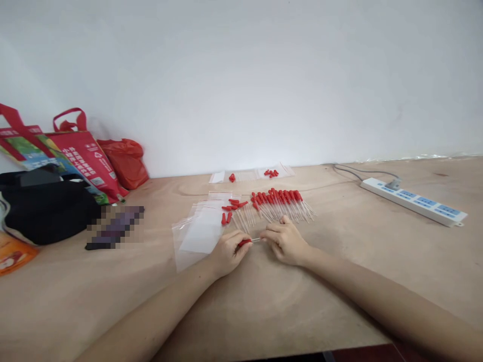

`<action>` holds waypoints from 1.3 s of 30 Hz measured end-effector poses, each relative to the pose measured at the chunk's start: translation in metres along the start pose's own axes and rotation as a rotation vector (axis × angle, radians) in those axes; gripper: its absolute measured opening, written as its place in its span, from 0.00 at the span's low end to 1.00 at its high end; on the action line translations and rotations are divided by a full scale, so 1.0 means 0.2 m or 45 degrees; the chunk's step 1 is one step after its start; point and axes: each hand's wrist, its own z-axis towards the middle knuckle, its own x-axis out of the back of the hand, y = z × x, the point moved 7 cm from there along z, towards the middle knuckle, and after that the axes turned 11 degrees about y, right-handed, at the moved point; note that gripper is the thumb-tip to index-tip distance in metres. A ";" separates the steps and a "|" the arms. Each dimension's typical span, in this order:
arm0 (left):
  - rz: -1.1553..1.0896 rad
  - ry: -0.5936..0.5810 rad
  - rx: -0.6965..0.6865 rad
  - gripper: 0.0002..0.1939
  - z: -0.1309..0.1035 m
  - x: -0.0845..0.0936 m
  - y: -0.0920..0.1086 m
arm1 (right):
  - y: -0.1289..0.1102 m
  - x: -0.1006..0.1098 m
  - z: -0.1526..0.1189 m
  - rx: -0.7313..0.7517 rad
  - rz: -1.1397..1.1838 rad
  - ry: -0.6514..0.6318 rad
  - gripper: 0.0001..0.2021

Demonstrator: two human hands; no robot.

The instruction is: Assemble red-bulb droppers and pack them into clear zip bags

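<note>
My left hand pinches a red rubber bulb over the table. From it a clear thin dropper tube runs into the fingertips of my right hand, which are closed on it. Just beyond my right hand lies a row of droppers, red bulbs pointing away and clear tubes toward me. Loose red bulbs and bare clear tubes lie left of that row. Clear zip bags with white paper are spread beside my left hand.
Farther back, more bags hold red bulbs and tubes. A white power strip with a plugged-in cable lies at right. At left are a pixelated dark flat object, a black cloth bag, red shopping bags and an orange packet.
</note>
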 end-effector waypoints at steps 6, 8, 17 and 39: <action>0.015 -0.011 -0.139 0.07 -0.01 0.00 0.04 | 0.01 -0.03 0.02 -0.234 0.220 -0.162 0.09; 0.026 -0.011 -0.170 0.07 -0.01 -0.01 0.05 | 0.02 -0.05 0.02 -0.329 0.301 -0.225 0.09; 0.233 -0.049 -0.385 0.09 0.03 0.03 0.06 | 0.01 -0.08 0.04 -0.498 0.483 -0.302 0.13; 0.349 0.104 0.497 0.09 0.01 0.18 -0.43 | 0.48 -0.21 0.21 -1.199 -0.313 -0.031 0.11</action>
